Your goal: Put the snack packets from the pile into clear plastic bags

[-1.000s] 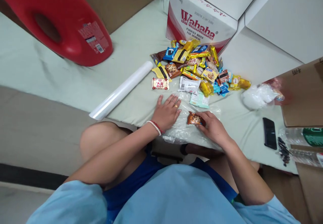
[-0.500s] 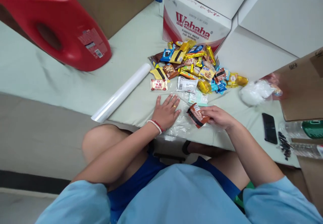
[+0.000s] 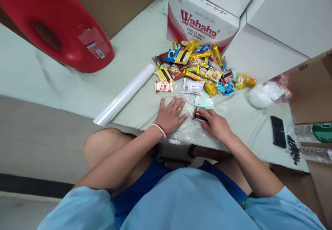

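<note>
My left hand (image 3: 171,116) lies flat with spread fingers on a sheet of clear plastic film (image 3: 190,129) near the table's front edge. My right hand (image 3: 215,123) grips a brown snack packet (image 3: 199,115) with a dark band, low over the film's right part; the fingers cover much of it. Just beyond the hands lie a pale green packet (image 3: 204,100) and a white packet (image 3: 193,86). A cream packet with red print (image 3: 163,86) sits a little farther left. Behind them is a heap of wrapped snacks (image 3: 193,62).
A roll of plastic film (image 3: 124,95) lies left of the hands, with a large red jug (image 3: 85,46) beyond it. A Wahaha carton (image 3: 199,19) stands behind the snacks. To the right are a white plastic bag (image 3: 264,94), a phone (image 3: 278,131) and plastic bottles (image 3: 302,132).
My right hand has lowered the brown packet towards the film and turned it, so less of its face shows. My left hand stays flat in nearly the same place.
</note>
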`<state>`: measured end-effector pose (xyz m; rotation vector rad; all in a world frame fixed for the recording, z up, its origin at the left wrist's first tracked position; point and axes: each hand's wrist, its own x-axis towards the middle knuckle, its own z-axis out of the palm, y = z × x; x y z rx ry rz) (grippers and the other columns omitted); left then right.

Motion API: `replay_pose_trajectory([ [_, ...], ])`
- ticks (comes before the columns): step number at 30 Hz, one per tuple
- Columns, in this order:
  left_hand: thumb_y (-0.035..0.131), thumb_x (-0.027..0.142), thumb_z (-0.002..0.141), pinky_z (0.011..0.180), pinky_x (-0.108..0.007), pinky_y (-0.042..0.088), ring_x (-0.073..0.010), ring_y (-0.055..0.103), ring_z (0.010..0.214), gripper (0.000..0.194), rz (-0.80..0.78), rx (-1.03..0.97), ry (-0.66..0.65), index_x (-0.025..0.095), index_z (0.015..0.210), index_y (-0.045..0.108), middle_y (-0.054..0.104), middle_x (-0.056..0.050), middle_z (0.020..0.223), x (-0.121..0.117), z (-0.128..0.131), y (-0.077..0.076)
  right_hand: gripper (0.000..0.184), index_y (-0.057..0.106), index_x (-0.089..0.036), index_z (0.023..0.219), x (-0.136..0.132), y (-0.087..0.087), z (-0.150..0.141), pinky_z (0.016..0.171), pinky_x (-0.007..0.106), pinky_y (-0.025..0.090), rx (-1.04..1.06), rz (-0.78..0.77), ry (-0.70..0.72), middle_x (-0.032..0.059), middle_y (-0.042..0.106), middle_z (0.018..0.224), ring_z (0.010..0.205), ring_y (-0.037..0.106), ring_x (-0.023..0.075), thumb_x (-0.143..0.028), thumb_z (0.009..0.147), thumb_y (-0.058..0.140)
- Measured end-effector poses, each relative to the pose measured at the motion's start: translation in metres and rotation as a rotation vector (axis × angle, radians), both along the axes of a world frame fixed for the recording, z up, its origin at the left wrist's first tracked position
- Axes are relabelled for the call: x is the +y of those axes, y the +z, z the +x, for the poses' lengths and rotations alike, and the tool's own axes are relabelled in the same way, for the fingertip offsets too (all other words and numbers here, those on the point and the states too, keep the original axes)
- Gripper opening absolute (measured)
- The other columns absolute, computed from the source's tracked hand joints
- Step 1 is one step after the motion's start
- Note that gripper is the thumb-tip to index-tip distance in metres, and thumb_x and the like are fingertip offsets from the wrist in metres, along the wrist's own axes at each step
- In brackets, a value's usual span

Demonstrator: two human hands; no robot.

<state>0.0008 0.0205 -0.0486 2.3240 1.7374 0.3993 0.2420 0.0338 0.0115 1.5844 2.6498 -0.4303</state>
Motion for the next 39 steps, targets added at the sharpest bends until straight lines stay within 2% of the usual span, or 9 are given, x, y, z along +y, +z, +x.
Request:
replay_pose_trajectory([
  [7,0.033,0.052,0.108,0.129,-0.071,0.006,-0.0301,0.03,0.16,0.062,0.017,-0.014,-0.001,0.023,0.162,0.042,0.035,-0.011,0.172,-0.001,0.0,-0.001,0.045,0.057,-0.028,0.148,-0.009,-0.008,0.008,0.096,0.046,0.061,0.147,-0.013,0.145,0.013,0.061,0.146,0.126,0.066,0.0305,-0.03,0.103,0.052],
  [11,0.034,0.051,0.108,0.129,-0.072,0.006,-0.0309,0.031,0.16,0.061,-0.01,-0.039,0.009,0.022,0.161,0.043,0.037,-0.01,0.171,0.0,0.001,0.001,0.049,0.059,-0.028,0.147,0.005,0.012,0.007,0.1,0.047,0.059,0.131,-0.151,0.233,0.0141,0.052,0.155,0.13,0.063,0.032,-0.039,0.1,0.061],
  [17,0.035,0.049,0.108,0.129,-0.073,0.006,-0.031,0.029,0.161,0.06,-0.011,-0.055,0.008,0.023,0.161,0.043,0.036,-0.009,0.172,-0.001,0.001,-0.001,0.034,0.071,-0.022,0.128,0.097,0.047,-0.053,0.1,0.048,0.053,0.048,0.205,0.261,0.015,0.067,0.131,0.121,0.062,0.0333,-0.033,0.103,0.051],
  [21,0.034,0.051,0.108,0.129,-0.073,0.008,-0.0311,0.029,0.161,0.06,-0.011,-0.046,-0.005,0.024,0.161,0.044,0.036,-0.008,0.172,0.0,-0.002,-0.001,0.041,0.062,-0.021,0.14,0.16,0.024,-0.125,0.106,0.055,0.041,-0.09,0.38,0.454,0.0159,0.061,0.145,0.136,0.047,0.0369,-0.021,0.102,0.047],
  [25,0.033,0.051,0.109,0.128,-0.074,0.01,-0.0305,0.029,0.161,0.06,-0.024,-0.036,-0.024,0.023,0.161,0.043,0.035,-0.008,0.172,0.001,-0.005,0.001,0.039,0.065,-0.017,0.135,0.192,0.006,-0.162,0.107,0.056,0.035,-0.157,0.365,0.531,0.0178,0.065,0.134,0.129,0.05,0.0363,-0.022,0.105,0.041],
  [28,0.033,0.049,0.109,0.129,-0.073,0.009,-0.0298,0.029,0.161,0.059,-0.025,-0.051,-0.031,0.023,0.16,0.044,0.036,-0.008,0.171,0.001,-0.007,0.002,0.039,0.068,-0.016,0.128,0.188,0.017,-0.151,0.104,0.055,0.039,-0.062,0.37,0.428,0.0181,0.069,0.119,0.121,0.053,0.0379,-0.028,0.106,0.04],
  [33,0.036,0.047,0.108,0.129,-0.072,0.01,-0.0299,0.031,0.16,0.058,-0.012,-0.066,-0.036,0.023,0.159,0.046,0.039,-0.009,0.17,0.001,-0.008,0.001,0.039,0.07,-0.021,0.123,0.146,0.044,-0.09,0.096,0.047,0.047,0.213,0.404,0.139,0.0126,0.071,0.111,0.108,0.06,0.0313,-0.03,0.106,0.036],
  [36,0.036,0.047,0.108,0.129,-0.071,0.012,-0.0305,0.031,0.16,0.058,-0.001,-0.058,-0.03,0.022,0.159,0.046,0.04,-0.01,0.17,0.0,-0.007,0.0,0.031,0.073,-0.018,0.111,0.129,0.038,-0.07,0.092,0.043,0.048,0.15,0.353,0.168,0.0121,0.072,0.103,0.1,0.061,0.0291,-0.025,0.102,0.044],
  [39,0.034,0.046,0.108,0.129,-0.072,0.013,-0.0311,0.03,0.16,0.059,0.01,-0.043,-0.012,0.02,0.16,0.045,0.039,-0.011,0.17,0.0,-0.004,-0.001,0.03,0.072,-0.018,0.111,0.135,0.024,-0.083,0.095,0.044,0.046,0.015,0.396,0.296,0.0134,0.07,0.106,0.108,0.057,0.0307,-0.021,0.102,0.044],
])
